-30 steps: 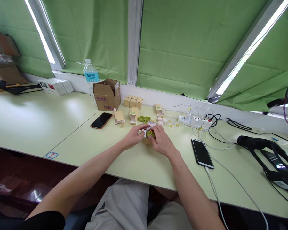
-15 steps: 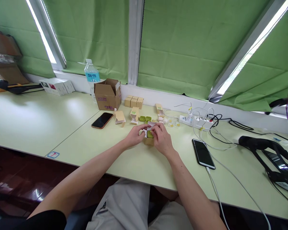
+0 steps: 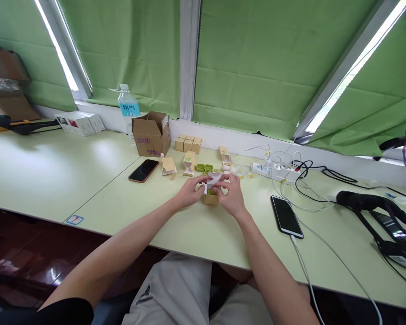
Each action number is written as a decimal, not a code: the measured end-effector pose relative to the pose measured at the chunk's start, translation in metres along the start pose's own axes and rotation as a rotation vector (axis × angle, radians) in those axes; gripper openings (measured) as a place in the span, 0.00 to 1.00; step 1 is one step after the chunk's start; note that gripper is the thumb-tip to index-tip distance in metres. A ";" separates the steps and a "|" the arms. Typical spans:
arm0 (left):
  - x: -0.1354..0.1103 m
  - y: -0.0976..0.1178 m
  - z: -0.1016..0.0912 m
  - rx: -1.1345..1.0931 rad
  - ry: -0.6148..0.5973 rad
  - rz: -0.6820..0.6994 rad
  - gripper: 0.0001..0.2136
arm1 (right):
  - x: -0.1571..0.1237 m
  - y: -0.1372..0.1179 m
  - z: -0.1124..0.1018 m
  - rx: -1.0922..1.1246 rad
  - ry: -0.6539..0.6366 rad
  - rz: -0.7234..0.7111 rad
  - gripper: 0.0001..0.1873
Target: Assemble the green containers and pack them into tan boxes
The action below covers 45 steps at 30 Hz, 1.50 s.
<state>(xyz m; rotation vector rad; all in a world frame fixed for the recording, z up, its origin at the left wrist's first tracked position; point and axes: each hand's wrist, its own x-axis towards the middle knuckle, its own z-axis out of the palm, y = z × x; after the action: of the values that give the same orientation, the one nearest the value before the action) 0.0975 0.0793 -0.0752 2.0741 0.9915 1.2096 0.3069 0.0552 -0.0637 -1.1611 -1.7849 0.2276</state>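
Small brown box [image 3: 210, 200] on the table [image 3: 104, 189], close to the middle of the frame, with a white flap [image 3: 214, 178] standing up at the back and a green thing [image 3: 210, 192] down inside. Left hand [image 3: 190, 192] at the left side of the box, holding on to its edge with thumb and bent fingers. Right hand [image 3: 232, 196] at the right side, fingers curled, tips by the flap and the green thing; too tiny to tell if gripping anything. Just past the box, green cups [image 3: 200, 168] and a pink thing [image 3: 226, 168]. Above those, a row of three little boxes [image 3: 188, 144]. Left of the middle, a dark phone [image 3: 144, 171] lying flat, and above it a big box [image 3: 151, 135] beside a water bottle [image 3: 129, 108]. Toward the right, a white-edged phone [image 3: 287, 216] plugged into a cord, with a white plug strip [image 3: 275, 172] and tangled wires above. Across the top, green blinds [image 3: 280, 67]
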 end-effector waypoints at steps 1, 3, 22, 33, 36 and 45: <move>0.000 -0.001 -0.001 -0.007 -0.003 0.002 0.19 | 0.001 -0.001 -0.002 0.050 0.041 0.002 0.08; 0.000 -0.002 -0.002 -0.038 -0.004 0.011 0.19 | 0.004 -0.001 -0.007 0.162 0.139 0.040 0.11; 0.009 0.001 0.019 -0.257 0.027 -0.007 0.09 | 0.009 0.007 0.003 0.535 -0.082 0.240 0.16; 0.006 0.002 0.008 -0.306 -0.003 0.003 0.08 | 0.008 0.009 -0.006 0.635 -0.159 0.156 0.17; 0.005 0.004 0.001 -0.319 -0.003 0.016 0.07 | 0.008 0.012 -0.004 0.588 -0.134 0.139 0.13; 0.000 0.011 -0.003 -0.184 -0.028 0.092 0.09 | 0.000 0.004 -0.002 0.393 -0.053 -0.070 0.03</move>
<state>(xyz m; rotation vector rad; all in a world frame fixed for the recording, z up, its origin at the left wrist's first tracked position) 0.0989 0.0734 -0.0657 2.0043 0.7496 1.2634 0.3109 0.0569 -0.0656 -0.8171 -1.7253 0.5449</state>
